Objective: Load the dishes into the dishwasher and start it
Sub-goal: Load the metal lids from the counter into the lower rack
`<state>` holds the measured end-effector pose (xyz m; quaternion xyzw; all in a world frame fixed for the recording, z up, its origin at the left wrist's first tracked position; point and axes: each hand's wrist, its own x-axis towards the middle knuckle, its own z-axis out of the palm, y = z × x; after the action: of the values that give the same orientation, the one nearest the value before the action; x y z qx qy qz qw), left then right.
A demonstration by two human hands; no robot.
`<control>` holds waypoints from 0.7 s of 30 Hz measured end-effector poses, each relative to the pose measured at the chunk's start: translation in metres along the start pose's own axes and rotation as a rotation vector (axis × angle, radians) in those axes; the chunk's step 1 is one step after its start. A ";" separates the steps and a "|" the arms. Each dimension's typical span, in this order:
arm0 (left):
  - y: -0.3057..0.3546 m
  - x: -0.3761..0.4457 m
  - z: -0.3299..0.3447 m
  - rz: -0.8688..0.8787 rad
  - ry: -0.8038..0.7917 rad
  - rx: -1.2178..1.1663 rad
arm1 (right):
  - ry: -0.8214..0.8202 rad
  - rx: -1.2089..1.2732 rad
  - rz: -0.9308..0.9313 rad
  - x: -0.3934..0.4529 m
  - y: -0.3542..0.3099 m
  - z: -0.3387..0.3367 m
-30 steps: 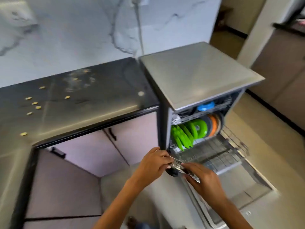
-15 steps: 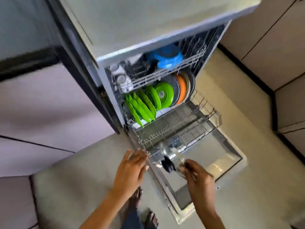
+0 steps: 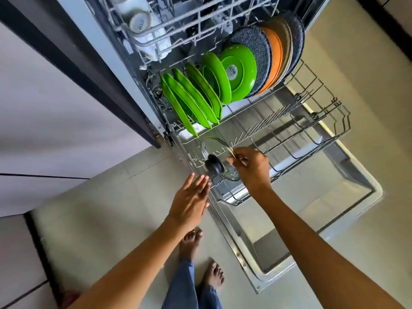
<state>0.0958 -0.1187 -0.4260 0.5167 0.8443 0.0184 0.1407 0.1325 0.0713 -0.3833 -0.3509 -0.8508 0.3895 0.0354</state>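
Nearest me, the person's bare feet [image 3: 200,259] stand on the floor beside the lowered dishwasher door [image 3: 301,230]. Just above, the left hand [image 3: 191,197] has let go of the lid; half a second ago it was spread beside the rack, and now its fingers lie straight and together, holding nothing, at the rack's near edge. The right hand [image 3: 252,168] pinches the rim of the glass lid [image 3: 214,148], which has come down from mid-air into the front corner of the pulled-out lower rack [image 3: 323,130], its black knob [image 3: 214,166] facing the person. To my eye the lid is being seated between the tines, so this piece is nearly loaded, with the closing and starting yet to do.

Behind it stand the green plates [image 3: 196,97], then darker and orange plates [image 3: 274,61]. The upper rack [image 3: 178,23] is cut off at the top; its cups are hard to make out. Whether the lid rests on the tines, I cannot tell.
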 end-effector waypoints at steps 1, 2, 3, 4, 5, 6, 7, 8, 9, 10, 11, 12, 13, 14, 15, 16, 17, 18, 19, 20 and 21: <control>-0.001 -0.001 0.000 -0.006 0.004 -0.004 | -0.019 -0.015 0.004 0.004 -0.001 0.004; -0.001 -0.001 0.000 -0.008 0.009 -0.007 | -0.027 -0.023 0.000 0.008 -0.003 0.006; -0.003 -0.002 0.001 -0.008 0.013 -0.006 | -0.030 -0.028 -0.008 0.011 -0.005 0.009; -0.004 -0.003 0.002 -0.005 0.014 -0.008 | -0.032 -0.033 -0.014 0.015 -0.005 0.012; -0.005 -0.004 0.004 -0.001 0.009 -0.009 | -0.039 -0.041 -0.013 0.018 -0.005 0.015; -0.007 -0.005 0.005 0.004 0.002 -0.009 | -0.048 -0.051 -0.006 0.020 -0.004 0.018; -0.007 -0.006 0.006 0.010 -0.002 -0.008 | -0.058 -0.061 0.000 0.022 -0.002 0.020; -0.008 -0.007 0.006 0.014 -0.008 -0.007 | -0.071 -0.072 0.010 0.024 0.000 0.023; -0.009 -0.008 0.007 0.019 -0.015 -0.006 | -0.085 -0.086 0.014 0.025 0.001 0.025; -0.009 -0.008 0.007 0.022 -0.018 -0.004 | -0.102 -0.097 0.016 0.025 0.003 0.027; -0.010 -0.008 0.007 0.025 -0.017 -0.006 | -0.115 -0.101 0.010 0.026 0.003 0.029; -0.010 -0.008 0.008 0.031 -0.013 -0.011 | -0.124 -0.102 0.002 0.026 0.004 0.031; -0.011 -0.007 0.008 0.037 -0.011 -0.017 | -0.129 -0.107 -0.005 0.026 0.005 0.032; -0.012 -0.006 0.007 0.046 -0.018 -0.019 | -0.134 -0.116 -0.011 0.027 0.004 0.034; -0.013 -0.006 0.007 0.053 -0.033 -0.016 | -0.137 -0.127 -0.012 0.027 0.005 0.035; -0.013 -0.005 0.007 0.055 -0.054 -0.007 | -0.135 -0.132 -0.013 0.026 0.005 0.036; -0.013 -0.005 0.006 0.049 -0.080 0.005 | -0.127 -0.130 -0.018 0.025 0.005 0.037; -0.012 -0.005 0.005 0.042 -0.113 0.018 | -0.121 -0.126 -0.024 0.023 0.005 0.037; -0.011 -0.005 0.003 0.045 -0.137 0.028 | -0.120 -0.124 -0.035 0.020 0.004 0.037; -0.010 -0.004 0.004 0.050 -0.145 0.026 | -0.121 -0.129 -0.048 0.018 0.003 0.037; -0.009 -0.004 0.005 0.049 -0.144 0.022 | -0.120 -0.140 -0.061 0.016 0.002 0.037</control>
<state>0.0911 -0.1269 -0.4320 0.5385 0.8194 -0.0247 0.1947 0.1094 0.0587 -0.4135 -0.3024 -0.8869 0.3480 -0.0282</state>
